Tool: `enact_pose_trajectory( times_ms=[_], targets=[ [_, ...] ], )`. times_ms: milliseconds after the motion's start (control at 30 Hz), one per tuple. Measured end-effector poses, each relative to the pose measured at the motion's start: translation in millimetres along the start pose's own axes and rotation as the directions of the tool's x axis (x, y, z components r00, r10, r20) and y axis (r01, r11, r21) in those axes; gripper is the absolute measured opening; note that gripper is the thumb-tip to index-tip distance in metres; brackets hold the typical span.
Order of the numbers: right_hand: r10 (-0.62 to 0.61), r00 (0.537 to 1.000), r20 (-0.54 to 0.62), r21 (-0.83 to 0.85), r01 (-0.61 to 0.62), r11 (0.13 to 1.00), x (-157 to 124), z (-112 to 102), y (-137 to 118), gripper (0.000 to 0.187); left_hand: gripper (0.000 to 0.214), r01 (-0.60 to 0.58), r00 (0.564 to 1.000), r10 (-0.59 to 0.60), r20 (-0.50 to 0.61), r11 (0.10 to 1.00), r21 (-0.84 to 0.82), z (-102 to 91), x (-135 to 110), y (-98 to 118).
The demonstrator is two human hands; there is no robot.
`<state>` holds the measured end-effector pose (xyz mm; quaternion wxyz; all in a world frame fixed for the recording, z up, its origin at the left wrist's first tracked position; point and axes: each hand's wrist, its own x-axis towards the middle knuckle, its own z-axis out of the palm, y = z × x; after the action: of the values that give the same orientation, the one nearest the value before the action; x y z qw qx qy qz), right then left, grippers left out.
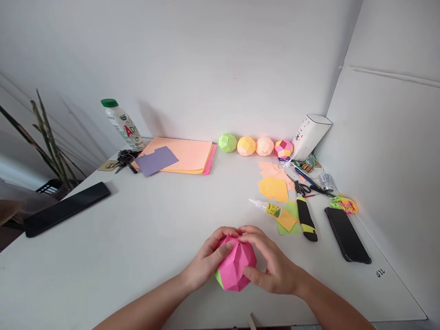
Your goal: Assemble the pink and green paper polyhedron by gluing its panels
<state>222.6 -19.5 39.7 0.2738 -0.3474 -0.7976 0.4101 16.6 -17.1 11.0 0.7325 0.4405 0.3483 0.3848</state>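
Observation:
A faceted paper ball [237, 268], mostly pink with a light green patch at its lower left, is between my hands near the table's front edge. My left hand [209, 256] grips its upper left side, the thumb pressed on the front face and the fingers curled over the top. From the right, my right hand [271, 263] curves around it, with fingertips at the top and the thumb on the lower right face. The ball's far side is hidden. Beyond it lies a glue bottle [273, 210] with a white nozzle, on orange and green paper scraps [292, 215].
Small paper balls [246, 145] line the wall. A utility knife [305, 217], scissors [304, 189] and a phone [347, 236] lie at right. Coloured sheets [185, 153], keys [126, 158] and a bottle [123, 123] occupy the back left; a long black object [68, 208] lies at left.

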Motion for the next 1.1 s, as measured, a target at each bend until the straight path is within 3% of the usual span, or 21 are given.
enact_pose_trajectory(
  times_ms=[100,167,300,367,567,767,900,1000,1100],
  targets=[
    [-0.063,0.998,-0.03,-0.031,0.062,0.998,2,-1,6,0.043,0.029,-0.024,0.999,0.026,-0.021,0.997,0.072,0.4,1,1],
    [-0.141,0.984,-0.112,-0.108,0.129,0.986,4,-2,16,0.036,0.031,-0.035,0.997,0.043,-0.058,0.991,0.13,0.3,1,5],
    [-0.387,0.874,-0.294,-0.373,0.268,0.889,11,-4,40,0.017,0.036,0.005,0.965,0.047,-0.259,0.981,0.196,-0.9,-1,17],
    [-0.382,0.846,-0.372,-0.391,0.23,0.891,14,-6,50,0.008,0.039,0.031,0.948,0.019,-0.317,0.988,0.153,-0.3,-3,23],
    [-0.378,0.763,-0.524,-0.46,0.12,0.88,11,-8,61,0.038,0.041,0.026,0.92,0.019,-0.392,0.994,0.109,9.0,-9,31],
    [-0.353,0.718,-0.6,-0.548,-0.047,0.835,8,-21,72,0.04,0.038,0.009,0.92,0.025,-0.391,0.996,0.086,10.0,-6,27],
    [-0.268,0.696,-0.666,-0.582,-0.26,0.771,10,-35,77,0.034,0.037,0.044,0.931,-0.025,-0.364,0.998,0.042,2.9,-4,29],
    [-0.145,0.675,-0.723,-0.579,-0.479,0.66,8,-47,80,0.009,0.039,0.095,0.936,-0.111,-0.335,0.993,-0.064,-0.5,-3,32],
    [0.011,0.593,-0.805,-0.517,-0.711,0.477,0,-60,84,0.021,0.04,0.102,0.941,-0.139,-0.308,0.986,-0.134,-0.6,-5,36]
  ],
)
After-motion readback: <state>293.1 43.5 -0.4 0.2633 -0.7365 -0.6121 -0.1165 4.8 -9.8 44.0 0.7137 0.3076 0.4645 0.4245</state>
